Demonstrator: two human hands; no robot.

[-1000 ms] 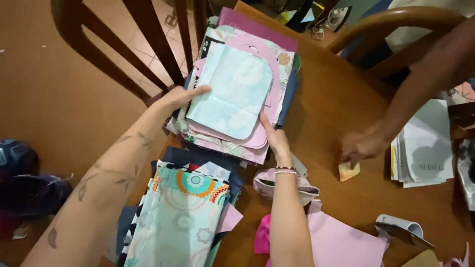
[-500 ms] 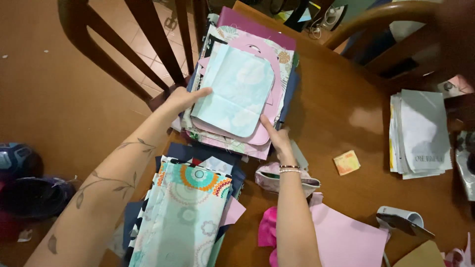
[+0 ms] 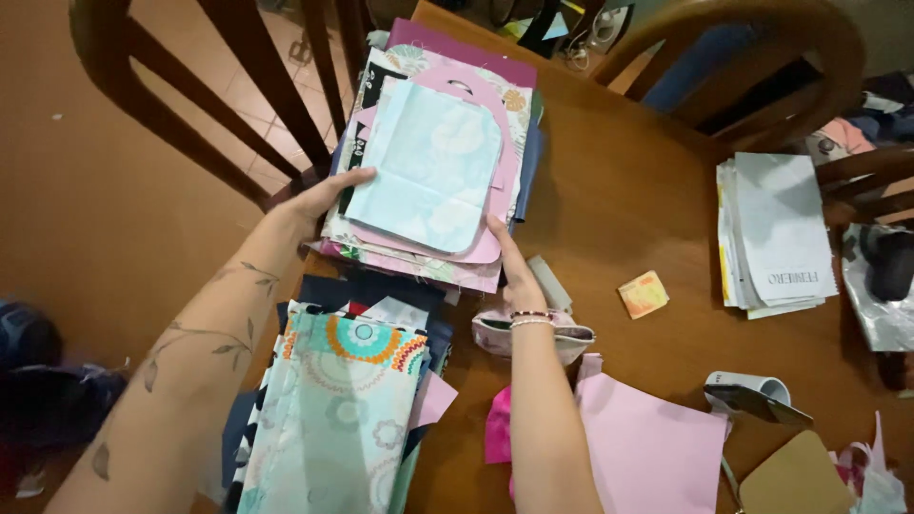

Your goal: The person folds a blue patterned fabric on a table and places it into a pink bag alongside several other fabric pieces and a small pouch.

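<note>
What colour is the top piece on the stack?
Pale blue top piece, faint floral print; head view.

A pale blue fabric piece [image 3: 430,169] with faint white blotches is seen on top of the stack of fabrics [image 3: 433,252]. Under it a plain pink piece [image 3: 476,249] is shown, then a pink layer printed with green leaves, and a plum sheet [image 3: 466,48] at the far end. Nearer than the stack, a mint fabric [image 3: 333,419] is patterned with orange, yellow and blue rings. To the right of the stack, a brown wooden bench [image 3: 628,190] carries a light pink sheet [image 3: 657,447], white papers [image 3: 776,233] and a small yellow-orange pad [image 3: 644,293].
</note>
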